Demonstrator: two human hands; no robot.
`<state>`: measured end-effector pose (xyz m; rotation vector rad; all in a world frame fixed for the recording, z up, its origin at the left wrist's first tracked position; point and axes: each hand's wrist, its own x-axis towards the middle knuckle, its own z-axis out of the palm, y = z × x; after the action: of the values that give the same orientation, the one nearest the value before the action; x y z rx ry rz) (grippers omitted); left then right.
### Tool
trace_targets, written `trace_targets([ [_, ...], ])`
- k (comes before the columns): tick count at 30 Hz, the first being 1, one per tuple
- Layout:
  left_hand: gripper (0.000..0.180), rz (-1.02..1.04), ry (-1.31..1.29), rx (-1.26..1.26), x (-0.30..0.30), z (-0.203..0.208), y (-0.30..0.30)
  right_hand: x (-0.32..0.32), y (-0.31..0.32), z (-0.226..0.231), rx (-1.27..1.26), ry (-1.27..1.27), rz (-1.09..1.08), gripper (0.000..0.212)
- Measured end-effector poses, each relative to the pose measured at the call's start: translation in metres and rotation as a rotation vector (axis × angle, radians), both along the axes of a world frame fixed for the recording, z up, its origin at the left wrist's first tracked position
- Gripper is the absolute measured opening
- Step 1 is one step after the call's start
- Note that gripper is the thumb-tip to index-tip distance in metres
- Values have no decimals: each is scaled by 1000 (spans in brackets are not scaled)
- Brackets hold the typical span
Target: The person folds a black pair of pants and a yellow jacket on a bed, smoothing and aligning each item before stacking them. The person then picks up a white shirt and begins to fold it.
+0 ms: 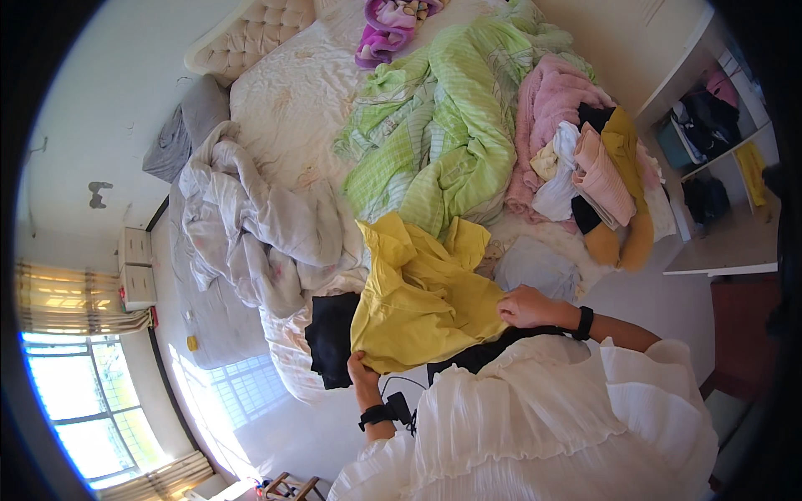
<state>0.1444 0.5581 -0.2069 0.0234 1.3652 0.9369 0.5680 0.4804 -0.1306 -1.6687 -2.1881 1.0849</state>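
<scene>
My left grip [361,369] pinched closed, fingers partly hidden, left forearm [382,429] reaching forward, my right grip [526,307] farther forward, fingers curled in, knuckles up, right forearm [625,332] slanting inward, both wrists apart

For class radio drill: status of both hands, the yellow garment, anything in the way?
Left hand gripping near-left corner; right hand gripping right edge. Yellow garment spread between them. Black cloth at its left.

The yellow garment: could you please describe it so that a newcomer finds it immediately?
On the bed, find the green bedding. Just below it in the picture, the yellow garment spreads between the left hand and right hand. Unlike the darker mustard clothing farther right, it is lemon-yellow and held.
</scene>
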Motion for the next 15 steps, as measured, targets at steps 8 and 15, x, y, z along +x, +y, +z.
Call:
trace_targets([
  [8, 41, -29, 299, -156, -8, -47, -55, -34, 110, -77, -66, 62, -357, 40],
  [15, 67, -743, 1355, 681, 81, 3, 12, -86, 151, -140, -128, 499, -568, 37],
])
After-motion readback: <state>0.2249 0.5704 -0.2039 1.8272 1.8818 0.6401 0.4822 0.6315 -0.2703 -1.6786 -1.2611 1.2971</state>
